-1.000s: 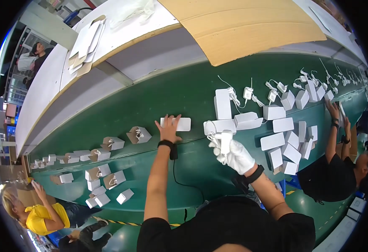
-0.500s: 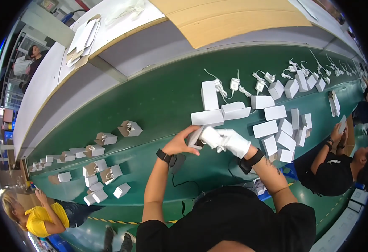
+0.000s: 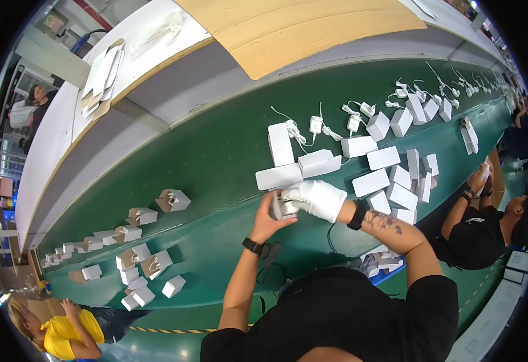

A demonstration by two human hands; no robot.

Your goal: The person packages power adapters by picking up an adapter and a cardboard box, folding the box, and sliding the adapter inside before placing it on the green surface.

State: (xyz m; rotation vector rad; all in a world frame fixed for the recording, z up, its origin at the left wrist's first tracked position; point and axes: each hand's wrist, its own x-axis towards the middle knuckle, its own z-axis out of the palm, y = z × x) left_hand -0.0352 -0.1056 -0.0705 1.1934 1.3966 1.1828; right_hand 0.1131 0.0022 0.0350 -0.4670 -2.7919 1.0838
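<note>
My left hand (image 3: 266, 221), bare and with a black wristband, is closed around a small open white box (image 3: 276, 205). My right hand (image 3: 318, 199) wears a white glove and is closed on a white power adapter (image 3: 290, 209) at the box's mouth. The adapter is at least partly inside; glove and fingers hide how deep. Just beyond my hands lie a closed white box (image 3: 278, 177) and an opened one (image 3: 319, 163). Another white box (image 3: 281, 145) sits behind them, beside a white adapter (image 3: 316, 125) with its cable.
Several filled, open boxes (image 3: 156, 263) are spread over the green bench (image 3: 215, 232) at left. More white boxes (image 3: 371, 183) cluster at right. Cardboard (image 3: 312, 36) overhangs the shelf. A blue bin (image 3: 390, 273) is near my right elbow. Co-workers stand at right (image 3: 478, 235) and lower left (image 3: 74, 332).
My right hand has brought the adapter from above the box down to its mouth, and the glove now covers much of it. The view has shifted slightly; at right, the co-worker's hands have moved.
</note>
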